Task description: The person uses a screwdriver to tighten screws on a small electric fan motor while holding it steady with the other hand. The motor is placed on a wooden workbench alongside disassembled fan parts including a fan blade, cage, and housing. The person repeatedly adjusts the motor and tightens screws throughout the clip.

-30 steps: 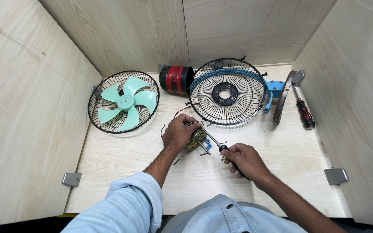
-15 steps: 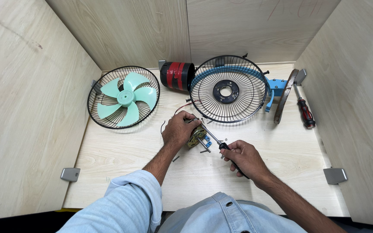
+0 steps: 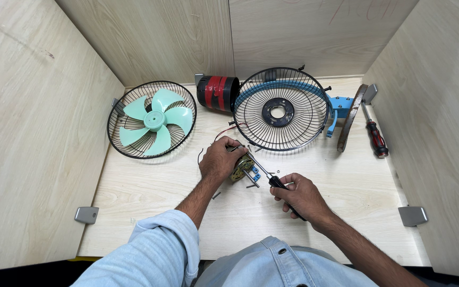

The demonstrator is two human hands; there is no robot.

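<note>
My left hand (image 3: 220, 160) grips a small fan motor (image 3: 241, 167) with bare copper windings, pressed down on the wooden table (image 3: 150, 191). My right hand (image 3: 299, 194) holds a black-handled screwdriver (image 3: 268, 175), its shaft angled up-left with the tip at the motor. A few loose screws and small blue parts (image 3: 254, 171) lie beside the motor. Thin wires (image 3: 220, 134) trail from the motor toward the back.
A wire grille holding a mint-green fan blade (image 3: 154, 119) lies at back left. A second black grille with a blue band (image 3: 281, 109) lies behind the motor. A black and red cylinder (image 3: 217, 93), a blue bracket (image 3: 340, 105), a metal ring (image 3: 349, 118) and a red-handled screwdriver (image 3: 375, 135) sit at the back and right.
Both hands stay on the motor and screwdriver, with only slight shifts. The other parts have not moved.
</note>
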